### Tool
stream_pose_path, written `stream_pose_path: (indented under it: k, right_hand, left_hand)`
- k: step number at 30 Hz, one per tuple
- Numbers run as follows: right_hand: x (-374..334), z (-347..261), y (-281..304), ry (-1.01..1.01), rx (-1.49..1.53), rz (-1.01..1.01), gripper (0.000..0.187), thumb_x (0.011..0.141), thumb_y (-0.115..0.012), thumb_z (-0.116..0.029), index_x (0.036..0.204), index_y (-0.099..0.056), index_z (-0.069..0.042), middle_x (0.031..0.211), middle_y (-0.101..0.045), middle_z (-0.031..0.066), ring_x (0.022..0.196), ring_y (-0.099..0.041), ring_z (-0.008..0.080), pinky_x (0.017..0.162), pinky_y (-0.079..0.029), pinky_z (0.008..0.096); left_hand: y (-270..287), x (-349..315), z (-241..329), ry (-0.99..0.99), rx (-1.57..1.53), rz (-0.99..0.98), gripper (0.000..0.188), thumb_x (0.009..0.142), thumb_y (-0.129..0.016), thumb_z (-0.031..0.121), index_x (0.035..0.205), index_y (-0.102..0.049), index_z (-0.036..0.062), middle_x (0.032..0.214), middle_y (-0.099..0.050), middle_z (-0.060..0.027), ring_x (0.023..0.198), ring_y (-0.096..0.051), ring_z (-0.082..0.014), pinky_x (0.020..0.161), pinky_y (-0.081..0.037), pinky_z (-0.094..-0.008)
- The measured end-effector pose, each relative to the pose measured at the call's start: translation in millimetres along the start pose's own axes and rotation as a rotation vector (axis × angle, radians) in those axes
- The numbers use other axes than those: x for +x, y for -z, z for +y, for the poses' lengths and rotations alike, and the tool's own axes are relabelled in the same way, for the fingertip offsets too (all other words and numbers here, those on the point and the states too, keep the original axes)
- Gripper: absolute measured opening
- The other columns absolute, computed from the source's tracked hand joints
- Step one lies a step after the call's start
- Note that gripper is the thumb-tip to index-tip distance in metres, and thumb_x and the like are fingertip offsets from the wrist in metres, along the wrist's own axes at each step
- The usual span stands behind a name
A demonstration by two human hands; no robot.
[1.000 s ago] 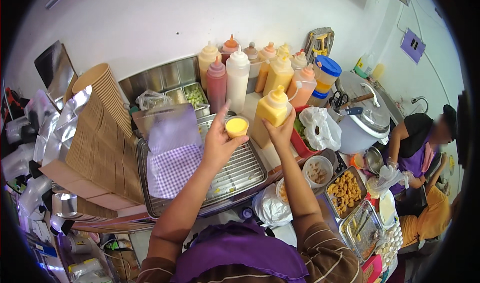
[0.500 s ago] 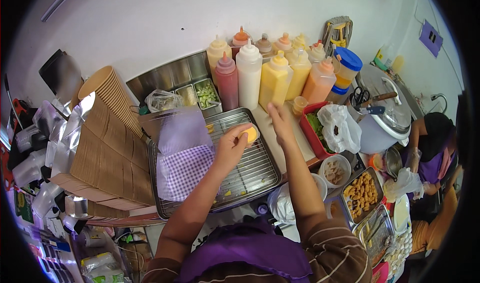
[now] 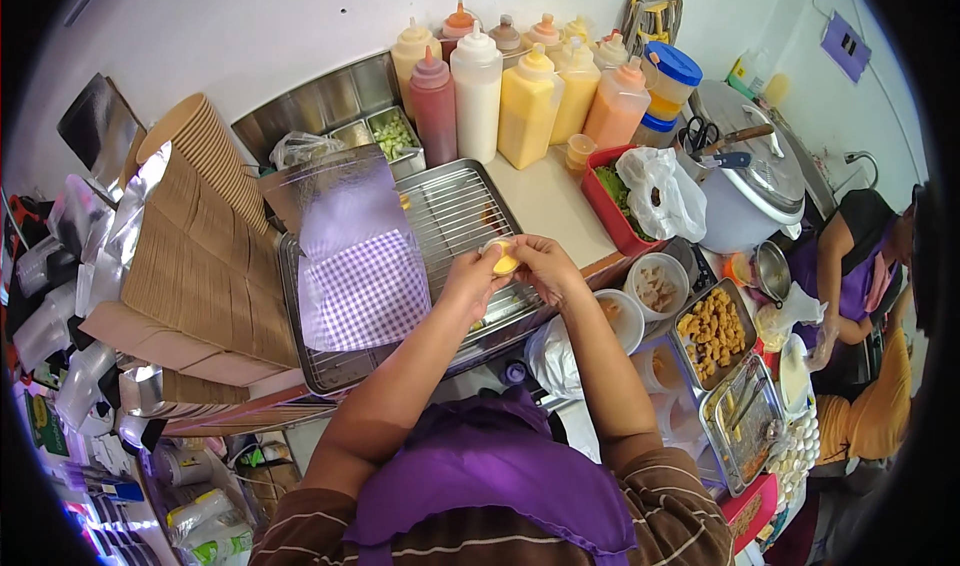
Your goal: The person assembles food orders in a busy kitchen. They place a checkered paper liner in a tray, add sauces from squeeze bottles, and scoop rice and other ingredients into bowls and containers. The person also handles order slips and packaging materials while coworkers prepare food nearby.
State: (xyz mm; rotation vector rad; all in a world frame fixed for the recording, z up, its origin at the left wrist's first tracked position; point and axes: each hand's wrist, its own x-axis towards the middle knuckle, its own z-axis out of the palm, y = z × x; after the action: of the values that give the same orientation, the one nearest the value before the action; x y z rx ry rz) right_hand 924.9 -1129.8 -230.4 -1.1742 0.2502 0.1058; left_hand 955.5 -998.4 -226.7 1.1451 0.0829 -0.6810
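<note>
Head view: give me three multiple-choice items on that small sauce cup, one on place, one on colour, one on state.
1. The small sauce cup is
A. over the wire rack
B. inside the rice cooker
C. on the stacked boxes

2. Its contents look
A. green
B. yellow
C. blue

3. The cup is
A. lying alone
B. held by one hand
C. held between both hands

Answers: 1 A, it sits above the wire rack in its tray. 2 B, yellow shows between the fingers. 3 C, the left hand and right hand both close around it.
</note>
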Motion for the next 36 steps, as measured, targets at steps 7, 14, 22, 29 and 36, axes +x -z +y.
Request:
stream_pose_path:
  k: [7, 14, 22, 29, 36]
  right_hand:
    - [9, 12, 4, 0.067, -0.021, 0.03, 0.014, 0.081, -0.056, -0.008, 0.09, -0.06, 0.002, 0.078, -0.061, 0.0053, 0.063, -0.055, 0.0098, 0.056, -0.044, 0.0201]
    - [11, 10, 1, 0.126, -0.177, 0.011, 0.016, 0.081, -0.056, -0.011, 0.089, -0.061, 0.003, 0.075, -0.061, 0.0061, 0.064, -0.057, 0.0111, 0.056, -0.044, 0.0219]
    - [3, 18, -27, 0.275, -1.08, 0.12, 0.022, 0.077, -0.057, -0.022, 0.085, -0.065, -0.003, 0.072, -0.061, 0.0188, 0.067, -0.062, 0.0293, 0.062, -0.047, 0.0352]
    - [12, 31, -48, 0.294, -1.118, 0.003, 0.023, 0.074, -0.057, -0.021, 0.086, -0.064, -0.003, 0.074, -0.061, 0.0201, 0.072, -0.061, 0.0334, 0.067, -0.048, 0.0387]
    - [17, 24, -51, 0.353, -1.215, 0.032, 0.017, 0.072, -0.056, -0.016, 0.083, -0.065, -0.006, 0.082, -0.06, 0.0191, 0.078, -0.058, 0.0354, 0.071, -0.047, 0.0408]
  left_hand:
    - [-7, 5, -12, 0.018, -0.02, 0.108, 0.028, 0.088, -0.048, 0.019, 0.105, -0.05, -0.0035, 0.097, -0.055, -0.0115, 0.084, -0.057, -0.0193, 0.072, -0.048, -0.0286]
    - [5, 6, -13, 0.059, -0.103, 0.027, 0.043, 0.087, -0.051, 0.022, 0.116, -0.039, -0.0069, 0.103, -0.052, -0.0146, 0.088, -0.055, -0.0217, 0.072, -0.048, -0.0302]
    - [57, -117, 78, -0.564, 1.349, 0.062, 0.036, 0.076, -0.059, 0.018, 0.108, -0.054, 0.0023, 0.098, -0.055, -0.0185, 0.093, -0.053, -0.0321, 0.08, -0.043, -0.035]
    - [159, -78, 61, -0.436, 1.623, -0.113, 0.043, 0.065, -0.067, 0.008, 0.107, -0.058, 0.0092, 0.101, -0.054, -0.0188, 0.095, -0.053, -0.0325, 0.083, -0.043, -0.0369]
    - [148, -75, 44, -0.338, 1.741, -0.12, 0.06, 0.059, -0.073, 0.01, 0.114, -0.055, 0.0246, 0.109, -0.047, -0.0163, 0.093, -0.05, -0.0362, 0.083, -0.043, -0.0393]
